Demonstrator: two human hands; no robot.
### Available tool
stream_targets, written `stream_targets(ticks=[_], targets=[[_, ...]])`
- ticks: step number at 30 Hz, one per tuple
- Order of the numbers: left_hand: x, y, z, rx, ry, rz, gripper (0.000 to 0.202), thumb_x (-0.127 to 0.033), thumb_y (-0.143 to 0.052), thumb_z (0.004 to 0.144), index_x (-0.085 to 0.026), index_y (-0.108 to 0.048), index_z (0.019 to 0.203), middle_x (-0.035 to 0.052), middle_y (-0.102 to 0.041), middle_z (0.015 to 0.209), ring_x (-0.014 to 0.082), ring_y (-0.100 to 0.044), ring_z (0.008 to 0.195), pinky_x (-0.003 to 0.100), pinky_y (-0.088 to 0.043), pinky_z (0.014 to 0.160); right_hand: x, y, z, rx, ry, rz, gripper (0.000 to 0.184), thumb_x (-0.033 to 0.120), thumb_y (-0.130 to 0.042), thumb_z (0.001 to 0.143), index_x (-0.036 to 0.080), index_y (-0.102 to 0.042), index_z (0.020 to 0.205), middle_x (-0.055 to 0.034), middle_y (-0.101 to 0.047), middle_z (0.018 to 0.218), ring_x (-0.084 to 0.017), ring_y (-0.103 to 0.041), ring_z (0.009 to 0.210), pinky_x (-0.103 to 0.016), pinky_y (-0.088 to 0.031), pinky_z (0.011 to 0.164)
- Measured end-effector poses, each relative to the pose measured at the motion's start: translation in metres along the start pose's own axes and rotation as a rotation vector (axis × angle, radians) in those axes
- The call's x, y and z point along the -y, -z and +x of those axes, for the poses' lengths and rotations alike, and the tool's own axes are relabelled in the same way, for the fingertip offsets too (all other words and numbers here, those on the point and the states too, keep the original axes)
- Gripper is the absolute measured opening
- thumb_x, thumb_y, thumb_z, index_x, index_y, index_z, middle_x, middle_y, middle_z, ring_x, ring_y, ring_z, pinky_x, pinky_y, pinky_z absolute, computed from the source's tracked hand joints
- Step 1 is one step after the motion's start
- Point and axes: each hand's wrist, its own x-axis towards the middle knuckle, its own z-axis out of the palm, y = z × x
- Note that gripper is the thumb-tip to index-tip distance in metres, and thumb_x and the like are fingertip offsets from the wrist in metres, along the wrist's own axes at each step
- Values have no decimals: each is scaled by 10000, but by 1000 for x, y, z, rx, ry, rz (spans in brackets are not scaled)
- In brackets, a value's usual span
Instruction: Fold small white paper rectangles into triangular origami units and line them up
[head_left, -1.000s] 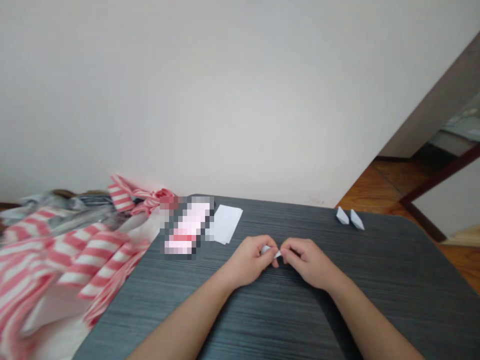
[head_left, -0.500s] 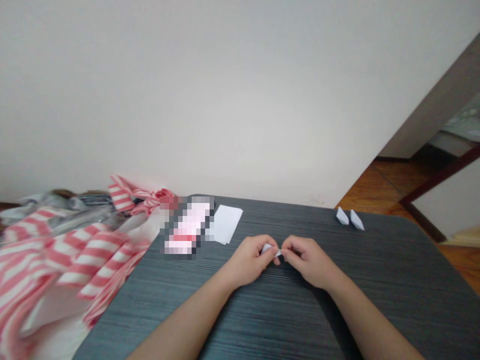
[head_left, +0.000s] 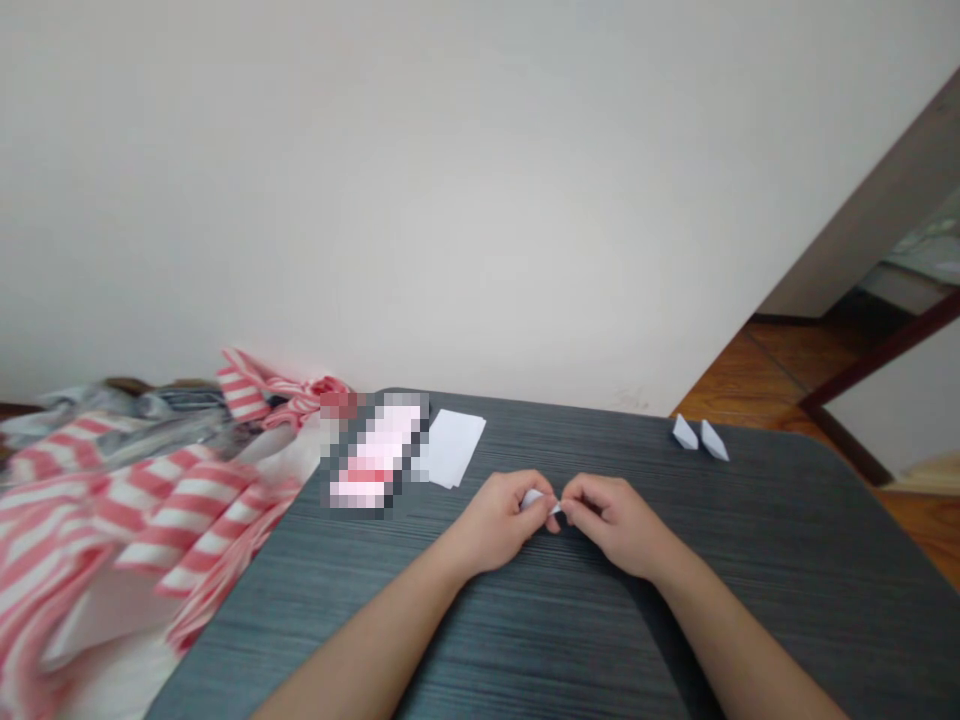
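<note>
Between my two hands, a little above the dark table (head_left: 525, 640), is a small folded piece of white paper (head_left: 532, 497). My left hand (head_left: 504, 520) is closed around most of it, thumb and fingers pinching it. The pointed right end of the paper sits in the fingertips of my right hand (head_left: 616, 522), which is closed in a pinch. My fingers cover much of the fold. At the far right of the table stand two small folded white paper shapes (head_left: 684, 432), side by side, each with a pointed tip.
A few white paper sheets (head_left: 457, 447) lie at the back left of the table, beside a pixelated pinkish flat object (head_left: 379, 455). Red-and-white striped cloth (head_left: 180, 510) is heaped left of the table. A pale wall (head_left: 480, 200) rises behind the table's far edge.
</note>
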Motion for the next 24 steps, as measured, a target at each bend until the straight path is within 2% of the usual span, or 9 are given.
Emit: stream_targets(ticks=[7, 11, 13, 19, 24], targets=[[0, -1, -1, -14, -10, -42, 212, -294, -502, 911, -154, -642, 836, 37, -724, 785, 96, -528, 545, 206, -387, 533, 0, 0, 0, 20, -21, 5, 196, 214, -518, 922, 181, -617, 757, -4, -630, 721, -144, -559, 672, -235, -407, 634], [4, -3, 2, -49, 24, -209, 252, -384, -473, 941, -156, -578, 960, 50, -725, 823, 86, -498, 477, 201, -374, 469, -3, 2, -1, -69, -34, 14, 195, 202, -510, 915, 185, -577, 733, 10, -592, 681, -137, -534, 638, -232, -392, 609], [6, -4, 3, -56, 48, -260, 263, -411, -485, 937, -157, -552, 954, 57, -727, 828, 80, -485, 456, 196, -363, 451, -5, 4, -2, -115, -45, 32, 187, 198, -506, 914, 188, -564, 737, 24, -558, 650, -127, -507, 599, -229, -380, 589], [5, -2, 2, -59, 56, -178, 270, -399, -482, 940, -156, -565, 855, 40, -723, 788, 75, -483, 459, 190, -362, 457, -9, 3, -2, -138, -75, 74, 181, 216, -510, 906, 186, -566, 736, 34, -517, 614, -116, -464, 550, -224, -358, 540], [3, -1, 1, -37, 59, -158, 280, -411, -490, 933, -158, -566, 840, 41, -730, 792, 83, -494, 468, 197, -367, 465, -12, 1, -2, -118, -113, 97, 185, 253, -507, 912, 185, -585, 759, 29, -532, 608, -111, -477, 519, -218, -366, 509]])
